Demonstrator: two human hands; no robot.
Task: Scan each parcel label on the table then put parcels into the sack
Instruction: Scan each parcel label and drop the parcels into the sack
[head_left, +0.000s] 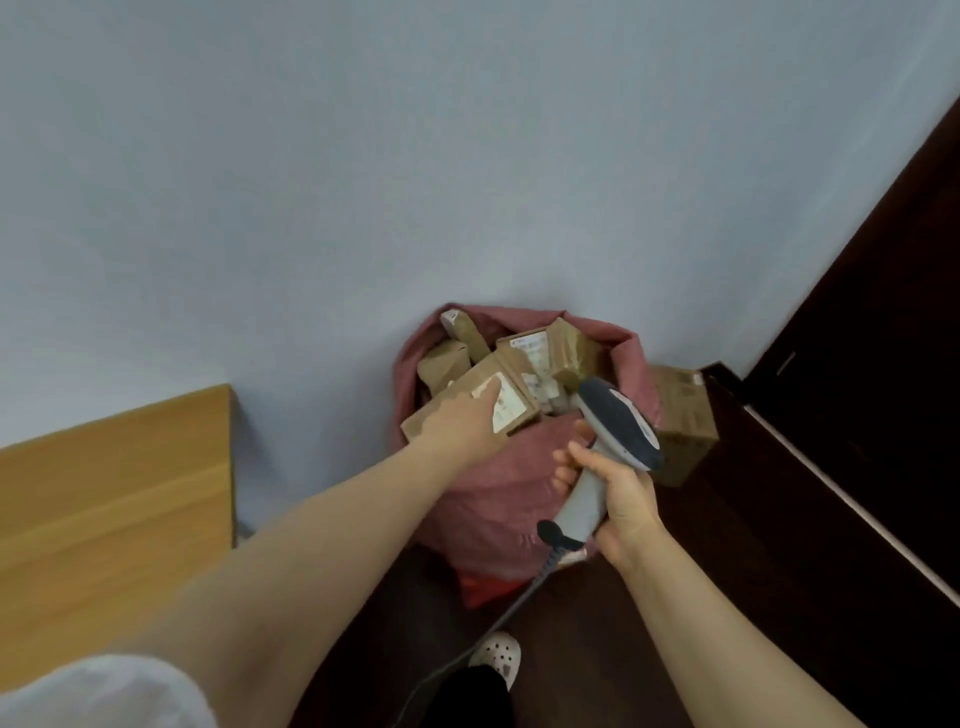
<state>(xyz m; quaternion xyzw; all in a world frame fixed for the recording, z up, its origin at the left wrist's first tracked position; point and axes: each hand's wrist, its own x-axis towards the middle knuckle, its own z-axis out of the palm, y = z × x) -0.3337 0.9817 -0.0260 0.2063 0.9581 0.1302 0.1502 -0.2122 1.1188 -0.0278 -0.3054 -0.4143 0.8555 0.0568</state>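
Observation:
A pink-red sack (493, 483) stands on the floor against the wall, its mouth full of several brown cardboard parcels with white labels. My left hand (462, 421) reaches into the mouth and lies flat on the top parcel (511, 410), its fingers straight over the box beside the label. My right hand (613, 493) grips the grey handle of a barcode scanner (618, 421), whose dark head points up just right of the sack. The scanner's cable (467, 654) trails down to the floor.
A wooden table (114, 514) edge lies at the left. Another cardboard box (683, 415) stands on the dark floor behind the scanner, by a dark door or cabinet (883, 338) at the right. My white shoe (498, 654) is below the sack. A pale wall fills the back.

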